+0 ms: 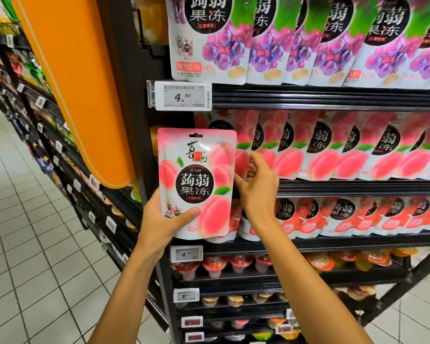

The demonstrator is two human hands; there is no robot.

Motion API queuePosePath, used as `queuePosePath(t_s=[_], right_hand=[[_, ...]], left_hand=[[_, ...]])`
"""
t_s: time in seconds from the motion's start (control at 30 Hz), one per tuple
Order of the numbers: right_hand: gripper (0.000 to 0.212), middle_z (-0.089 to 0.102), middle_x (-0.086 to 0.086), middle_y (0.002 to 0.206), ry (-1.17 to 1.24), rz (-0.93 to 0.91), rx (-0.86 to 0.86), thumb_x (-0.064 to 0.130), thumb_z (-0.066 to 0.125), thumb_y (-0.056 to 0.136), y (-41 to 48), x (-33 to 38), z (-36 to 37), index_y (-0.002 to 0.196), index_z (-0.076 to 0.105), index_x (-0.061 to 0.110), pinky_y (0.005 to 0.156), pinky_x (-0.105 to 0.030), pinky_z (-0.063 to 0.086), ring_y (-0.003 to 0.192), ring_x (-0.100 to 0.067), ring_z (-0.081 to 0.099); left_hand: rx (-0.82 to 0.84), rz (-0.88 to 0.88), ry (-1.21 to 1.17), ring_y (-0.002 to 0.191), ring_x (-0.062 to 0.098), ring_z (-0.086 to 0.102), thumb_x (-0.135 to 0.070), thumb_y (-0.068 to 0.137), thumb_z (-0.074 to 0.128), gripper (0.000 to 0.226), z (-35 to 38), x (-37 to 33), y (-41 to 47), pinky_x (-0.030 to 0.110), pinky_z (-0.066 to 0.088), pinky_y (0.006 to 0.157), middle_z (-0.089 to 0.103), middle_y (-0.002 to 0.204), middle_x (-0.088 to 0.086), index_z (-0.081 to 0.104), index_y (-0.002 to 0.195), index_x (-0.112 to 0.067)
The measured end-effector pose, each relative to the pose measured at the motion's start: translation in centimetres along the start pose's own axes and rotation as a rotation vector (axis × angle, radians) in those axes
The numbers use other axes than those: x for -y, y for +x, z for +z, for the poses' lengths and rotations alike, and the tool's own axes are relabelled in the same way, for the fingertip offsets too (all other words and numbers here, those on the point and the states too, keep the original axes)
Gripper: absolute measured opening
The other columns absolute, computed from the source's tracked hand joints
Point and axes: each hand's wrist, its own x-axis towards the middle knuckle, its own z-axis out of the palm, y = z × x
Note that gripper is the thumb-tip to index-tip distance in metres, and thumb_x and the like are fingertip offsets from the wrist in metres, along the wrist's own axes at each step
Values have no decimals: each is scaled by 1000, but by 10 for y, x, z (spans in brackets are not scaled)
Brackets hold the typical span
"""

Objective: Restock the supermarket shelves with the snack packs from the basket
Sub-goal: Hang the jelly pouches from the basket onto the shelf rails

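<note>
The peach pouch (196, 182) reads "jǔ ruò 蒟蒻果冻", and the price tag (183, 96) at its twelve o'clock shows "4.90".

This is a supermarket aisle. Black metal shelves (333, 98) fill the right of the frame, each tier packed with rows of identical goods: glossy purple grape-printed pouches (333, 45) at the top, glossy pink peach-printed pouches (338, 155) in the middle, small clear plastic jelly cups (236, 265) low down. White electronic price tags (183, 96) clip to the shelf edges, one reading 4.90. A second stocked shelf run (35, 100) recedes along the pale tiled floor (23, 232) at the left.
</note>
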Motion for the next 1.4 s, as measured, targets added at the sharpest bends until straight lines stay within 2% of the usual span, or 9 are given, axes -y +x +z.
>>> queuePosePath(t_s=[0.17,0.43,0.6,0.7,0.83,0.9,0.97,1.2,1.4], right_hand=[[36,68,7,78,6,-31,-87,7,83,74,2,-9,-10,106,69,17,71,-14,53,67,0,61],[20,74,11,84,-15,94,-72,19,81,78,9,-20,-20,96,73,23,77,-42,59,80,-10,71],[21,73,15,87,-75,78,-45,28,79,80,5,-18,-25,99,72,27,75,-40,58,82,-6,69],[14,70,16,83,53,63,-101,30,76,84,1,-11,-34,97,71,26,71,-27,54,74,-2,65],[27,73,-5,84,415,168,252,46,67,87,-11,3,-45,95,70,21,64,-27,57,74,-15,68],[22,75,-3,84,411,143,412,34,75,83,-16,8,-45,98,69,19,64,-29,58,74,-17,72],[16,76,1,79,449,93,389,16,78,82,-18,11,-45,96,69,17,58,-21,54,68,-9,71],[17,78,-2,86,486,164,207,7,77,81,7,13,-38,91,72,19,73,-37,61,80,-21,75],[11,76,-9,87,400,136,153,4,75,83,22,22,-15,92,70,8,74,-44,60,83,-27,73]], left_hand=[[6,-14,7,103,24,70,-41,52,94,69,4,1,2,32,59,76,72,114,4,64,115,-35],[22,-21,16,103,23,70,-43,52,94,67,16,3,3,34,59,76,72,115,3,65,112,-39],[19,-29,30,99,21,72,-46,50,94,61,23,-2,3,31,59,73,73,110,-1,67,105,-42],[1,-17,32,97,17,72,-41,51,93,57,26,-4,4,28,59,72,74,107,-4,67,101,-45],[10,0,9,100,22,71,-28,58,88,56,31,-8,8,31,59,75,74,109,0,67,109,-35],[43,6,-15,102,25,70,-24,61,88,62,37,-12,10,32,59,77,73,112,5,62,118,-23],[45,11,1,104,23,70,-24,65,89,64,44,-18,12,30,58,78,72,114,3,58,121,-20],[-260,227,347,119,-1,55,-34,90,68,44,48,-38,10,18,47,94,54,130,-16,48,129,-31],[-104,311,731,133,-3,39,-22,94,61,40,55,-36,4,8,27,108,49,140,-16,54,133,-25]])
